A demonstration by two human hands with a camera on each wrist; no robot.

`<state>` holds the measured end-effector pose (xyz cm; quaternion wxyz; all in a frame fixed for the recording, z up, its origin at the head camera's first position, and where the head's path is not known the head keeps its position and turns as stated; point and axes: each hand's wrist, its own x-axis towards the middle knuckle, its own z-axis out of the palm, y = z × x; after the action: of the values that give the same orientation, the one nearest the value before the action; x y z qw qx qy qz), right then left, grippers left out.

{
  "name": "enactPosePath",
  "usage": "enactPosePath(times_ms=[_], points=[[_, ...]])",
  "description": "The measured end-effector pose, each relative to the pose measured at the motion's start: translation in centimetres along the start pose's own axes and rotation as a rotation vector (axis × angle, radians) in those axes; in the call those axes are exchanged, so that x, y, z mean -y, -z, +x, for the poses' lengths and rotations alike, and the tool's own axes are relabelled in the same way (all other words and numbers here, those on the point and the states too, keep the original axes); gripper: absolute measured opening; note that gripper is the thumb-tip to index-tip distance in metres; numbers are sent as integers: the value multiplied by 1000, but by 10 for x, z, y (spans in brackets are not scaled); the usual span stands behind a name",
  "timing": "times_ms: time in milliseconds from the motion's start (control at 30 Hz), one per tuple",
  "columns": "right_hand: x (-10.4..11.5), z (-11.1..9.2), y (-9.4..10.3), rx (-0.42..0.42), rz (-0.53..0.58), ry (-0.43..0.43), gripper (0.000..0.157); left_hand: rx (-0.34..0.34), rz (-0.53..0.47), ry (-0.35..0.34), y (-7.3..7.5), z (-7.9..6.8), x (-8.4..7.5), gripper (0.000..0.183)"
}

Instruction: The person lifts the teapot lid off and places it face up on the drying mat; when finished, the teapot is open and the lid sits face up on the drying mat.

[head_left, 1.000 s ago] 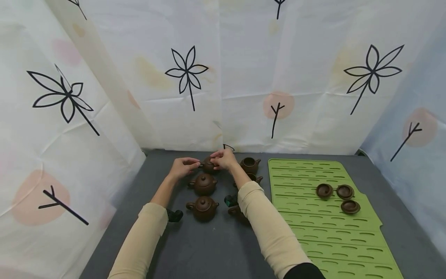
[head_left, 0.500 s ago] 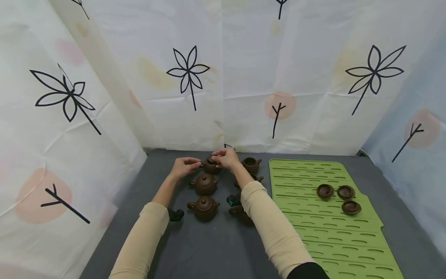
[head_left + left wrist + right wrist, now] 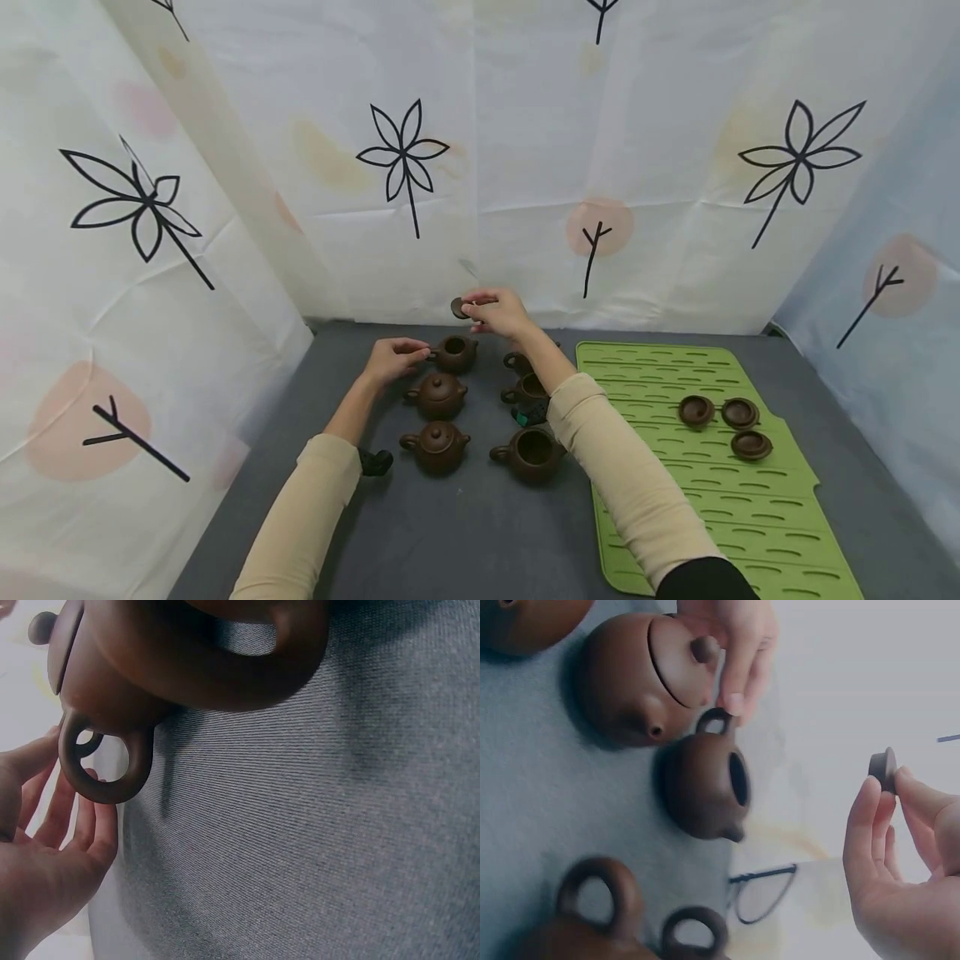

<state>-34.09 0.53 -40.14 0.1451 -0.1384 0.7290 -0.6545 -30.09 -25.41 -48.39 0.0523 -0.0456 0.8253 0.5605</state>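
At the far end of the table, my left hand (image 3: 397,358) pinches the handle of a small brown teapot (image 3: 455,357), whose round mouth is uncovered. Above and behind that pot, my right hand (image 3: 501,315) holds its teapot lid (image 3: 458,308) between thumb and fingertips. The right wrist view shows the lid (image 3: 883,771) edge-on, well apart from the open teapot (image 3: 709,786). Two teapots with lids on, a middle one (image 3: 437,398) and a nearer one (image 3: 438,450), stand in the same column.
Three lidless teapots, the nearest (image 3: 513,467) largest, line up to the right, partly behind my right forearm. Beyond them lies a ridged green mat (image 3: 675,500) bearing three brown lids (image 3: 752,445). Patterned white cloth (image 3: 525,250) hangs behind the grey table (image 3: 457,533).
My right hand has lifted the lid off the far teapot, up and slightly to the right, baring its mouth. The left hand stays at the handle.
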Motion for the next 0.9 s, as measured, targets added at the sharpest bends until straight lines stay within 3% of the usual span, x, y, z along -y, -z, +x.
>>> enactPosePath(times_ms=[233, 433, 900], points=[[18, -10, 25, 39, 0, 64, 35, -2, 8, -16, 0, -1, 0, 34], [25, -23, 49, 50, 3, 56, 34, 10, 24, -35, 1, -5, -2, 36], [18, -62, 111, 187, -56, 85, 52, 0, 56, -60, 1, -6, -3, 35]])
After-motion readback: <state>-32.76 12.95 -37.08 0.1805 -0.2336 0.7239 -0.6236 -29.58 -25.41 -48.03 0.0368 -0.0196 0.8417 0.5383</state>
